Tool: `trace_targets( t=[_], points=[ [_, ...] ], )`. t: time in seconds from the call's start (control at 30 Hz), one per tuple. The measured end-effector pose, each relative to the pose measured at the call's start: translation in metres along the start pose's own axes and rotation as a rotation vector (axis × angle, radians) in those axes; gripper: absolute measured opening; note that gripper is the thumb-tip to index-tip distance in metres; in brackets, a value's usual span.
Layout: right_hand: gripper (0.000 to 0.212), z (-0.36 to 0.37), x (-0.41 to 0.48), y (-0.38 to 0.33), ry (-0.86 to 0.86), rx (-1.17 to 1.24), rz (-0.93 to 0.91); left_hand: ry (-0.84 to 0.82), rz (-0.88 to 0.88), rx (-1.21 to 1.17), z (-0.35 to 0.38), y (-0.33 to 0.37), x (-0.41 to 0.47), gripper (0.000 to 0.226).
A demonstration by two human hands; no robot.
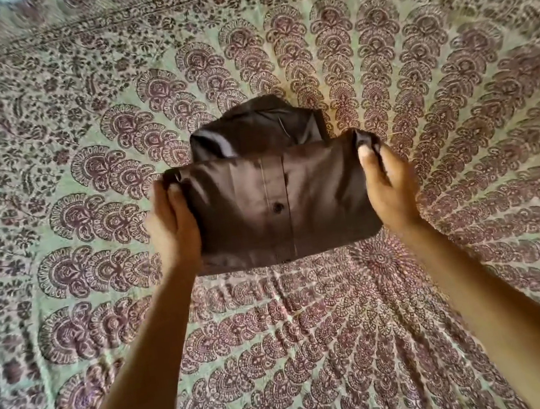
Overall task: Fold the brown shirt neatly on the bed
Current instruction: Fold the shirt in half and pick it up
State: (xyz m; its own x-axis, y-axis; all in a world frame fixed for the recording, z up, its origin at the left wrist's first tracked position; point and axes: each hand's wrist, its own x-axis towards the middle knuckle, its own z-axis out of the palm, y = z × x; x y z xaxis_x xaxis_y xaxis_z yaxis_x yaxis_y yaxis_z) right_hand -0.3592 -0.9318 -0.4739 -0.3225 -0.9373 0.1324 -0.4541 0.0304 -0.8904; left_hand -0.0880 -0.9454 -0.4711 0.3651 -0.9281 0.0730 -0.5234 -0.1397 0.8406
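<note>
Holding the brown shirt [271, 200] by its two side edges, the person has it near the middle of the bed [46, 130], over the centre of the patterned bedspread. The left hand [172, 227] grips the shirt's left edge, thumb on the front panel and fingers [174, 191] wrapped round behind; the right hand [388, 185] pinches the shirt's right edge with its fingers closed on a gathered bit of cloth at the upper corner. Both hands are therefore clamped on the fabric, not spread.

The shirt is already folded narrow: the button placket [277, 203] runs down the centre of the raised front panel, and the collar end [258, 127] lies beyond that panel, flat on the bed. The panel's near edge appears lifted clear of the bedspread, though how far cannot be told.

The step in hand looks like the last crosswise fold. To do it well, keep both edges level so the placket stays centred, lay the panel squarely over the collar end, release the bunched right corner last, and smooth outward from the placket.
</note>
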Motion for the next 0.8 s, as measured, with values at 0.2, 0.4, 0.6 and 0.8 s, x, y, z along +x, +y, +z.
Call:
trace_targets(
  t=[0.2,0.4,0.6,0.8],
  points=[
    [0.032,0.058,0.098,0.029,0.129,-0.203,-0.126,0.058,0.018,0.089,0.063,-0.017,0.089,0.034],
    [0.059,0.093,0.142,0.072,0.018,-0.394,0.073,-0.015,-0.139,0.298,0.109,-0.046,0.131,0.04],
    [0.045,0.102,0.139,0.099,-0.053,-0.759,0.018,0.018,-0.187,0.505,0.116,-0.056,0.133,0.032],
    [0.035,0.11,0.129,0.09,0.111,-0.906,0.041,0.119,-0.23,0.617,0.122,-0.051,0.137,0.048]
  ],
)
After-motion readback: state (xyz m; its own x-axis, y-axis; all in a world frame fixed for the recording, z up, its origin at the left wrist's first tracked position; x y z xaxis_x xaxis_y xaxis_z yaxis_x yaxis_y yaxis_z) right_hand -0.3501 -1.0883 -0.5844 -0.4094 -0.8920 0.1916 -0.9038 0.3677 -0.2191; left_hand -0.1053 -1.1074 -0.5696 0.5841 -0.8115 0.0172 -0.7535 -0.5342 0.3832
